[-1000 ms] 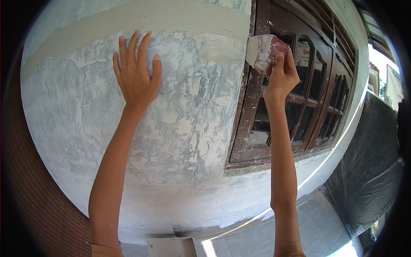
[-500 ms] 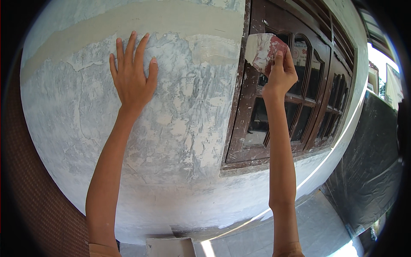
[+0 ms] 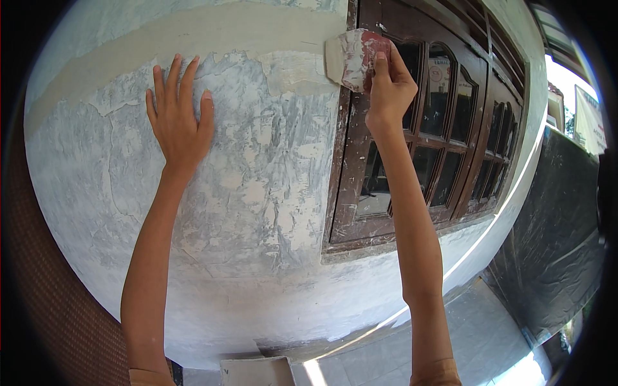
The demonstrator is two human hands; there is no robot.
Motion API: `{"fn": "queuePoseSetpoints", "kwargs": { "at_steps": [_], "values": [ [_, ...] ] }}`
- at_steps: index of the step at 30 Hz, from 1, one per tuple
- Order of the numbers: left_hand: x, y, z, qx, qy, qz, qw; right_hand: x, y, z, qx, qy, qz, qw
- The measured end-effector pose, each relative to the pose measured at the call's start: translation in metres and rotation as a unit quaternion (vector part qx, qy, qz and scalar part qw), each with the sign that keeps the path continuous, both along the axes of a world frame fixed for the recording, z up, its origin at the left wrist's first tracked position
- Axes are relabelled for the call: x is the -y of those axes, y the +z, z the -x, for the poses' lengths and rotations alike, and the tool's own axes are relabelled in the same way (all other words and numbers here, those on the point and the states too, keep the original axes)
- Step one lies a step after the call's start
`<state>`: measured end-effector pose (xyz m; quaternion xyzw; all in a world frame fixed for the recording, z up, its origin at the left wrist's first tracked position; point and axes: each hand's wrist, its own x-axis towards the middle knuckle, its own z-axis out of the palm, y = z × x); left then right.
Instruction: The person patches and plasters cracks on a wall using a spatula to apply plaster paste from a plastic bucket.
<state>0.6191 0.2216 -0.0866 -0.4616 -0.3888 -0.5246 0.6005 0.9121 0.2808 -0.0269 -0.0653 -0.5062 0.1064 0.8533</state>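
My left hand point(image 3: 178, 119) lies against the patchy grey-white wall point(image 3: 251, 186), its fingers spread and nothing in it. In my right hand point(image 3: 391, 90) is a putty knife point(image 3: 365, 59), a flat reddish scraper smeared with pale filler, pinched between thumb and fingers. Its pale blade edge reaches the wall beside the upper left of the brown window frame point(image 3: 341, 145). Across the top of the wall runs a broad beige band of smooth putty point(image 3: 212, 32). Whether the blade presses on the wall is hard to tell.
Dark wooden window shutters with glass panes point(image 3: 444, 122) fill the right. Below stands a pale box-like container point(image 3: 257, 372) on the grey floor point(image 3: 380, 350). A black sheet point(image 3: 547, 238) hangs at the far right, and a brown woven surface point(image 3: 58, 289) borders the left.
My right hand has carried the putty knife left, from in front of the window to the wall's edge. The left hand keeps its spread pose while the view shifts slightly.
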Motion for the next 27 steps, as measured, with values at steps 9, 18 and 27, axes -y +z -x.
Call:
{"fn": "queuePoseSetpoints", "kwargs": {
  "at_steps": [9, 18, 27],
  "values": [
    [0.001, -0.001, -0.002, 0.001, -0.002, 0.005, 1.0, -0.002, 0.005, -0.013, -0.036, 0.053, -0.013, 0.998],
    [0.0, -0.001, 0.0, 0.009, -0.004, 0.005, 1.0, 0.005, 0.002, -0.001, -0.036, 0.025, -0.028, 0.999],
    [0.003, -0.001, -0.003, 0.012, -0.007, 0.0, 1.0, -0.003, -0.008, -0.013, -0.05, -0.049, -0.028, 0.997]
  ]
}}
